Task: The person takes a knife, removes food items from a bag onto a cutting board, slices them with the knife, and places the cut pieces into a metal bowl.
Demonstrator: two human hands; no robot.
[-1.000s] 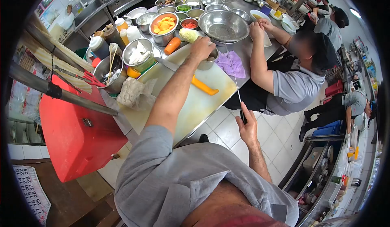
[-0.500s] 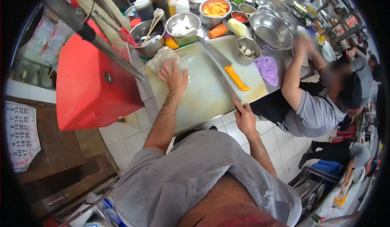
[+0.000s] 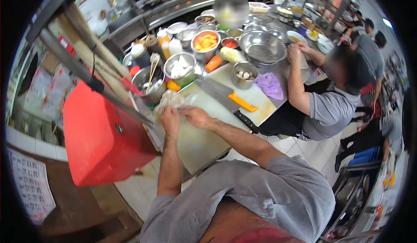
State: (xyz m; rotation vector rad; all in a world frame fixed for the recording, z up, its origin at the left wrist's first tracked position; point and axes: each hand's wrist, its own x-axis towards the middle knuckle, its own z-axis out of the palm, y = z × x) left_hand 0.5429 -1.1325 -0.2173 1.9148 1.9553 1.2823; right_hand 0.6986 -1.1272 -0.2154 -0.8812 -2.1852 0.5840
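A clear plastic bag with pale, whitish contents lies at the far left of the white cutting board. My left hand is closed at the bag's near edge. Just to its right, my right hand pinches at the same edge; the fingertips are small and partly hidden. On the board to the right lie two knives side by side, a yellow-handled knife and a black-handled knife, untouched by either hand. A steel cup of small white pieces stands beyond them.
Behind the board are a bowl of white slices, a bowl of orange slices, a carrot and a steel colander. A purple cloth lies at right, near a co-worker. A red bin stands left.
My right hand has let go of the black-handled knife, now lying on the board, and moved left to the bag beside my left hand. The view has shifted.
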